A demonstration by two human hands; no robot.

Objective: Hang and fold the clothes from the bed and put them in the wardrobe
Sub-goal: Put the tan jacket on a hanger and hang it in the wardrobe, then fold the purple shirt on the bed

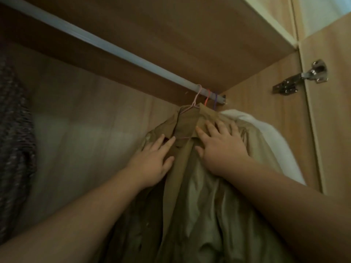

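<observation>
Hands: left hand (152, 160) and right hand (222, 147) lie flat, fingers spread, on the khaki shirt (182, 168).
Tip: smooth downward gently — pink hanger (196, 97) stays hooked on the rail (95, 40).

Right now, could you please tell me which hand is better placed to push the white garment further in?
Right, probably. The right hand lies flat, fingers spread, directly beside the white garment; the left hand rests on the tan shirt, on the far side from it.
</observation>
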